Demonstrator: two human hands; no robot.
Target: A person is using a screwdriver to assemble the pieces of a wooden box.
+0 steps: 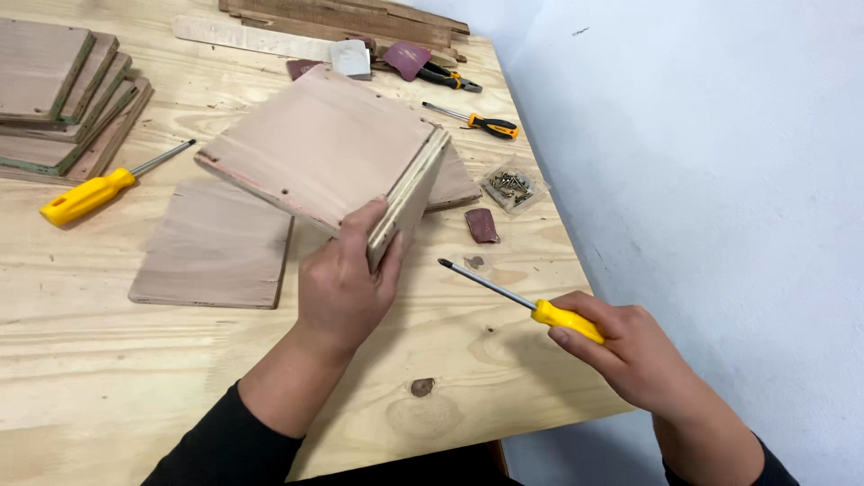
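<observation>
On bench: left hand clamps the panel corner; right hand closed round screwdriver. Fastening step; tip needs seating.

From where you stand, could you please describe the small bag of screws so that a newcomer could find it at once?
Start at the pale wooden table and follow its right edge, next to the white wall. The bag of screws lies there, beyond the right hand and between the black-and-orange screwdriver and a dark red scrap. It alone is clear and holds metal.
</observation>
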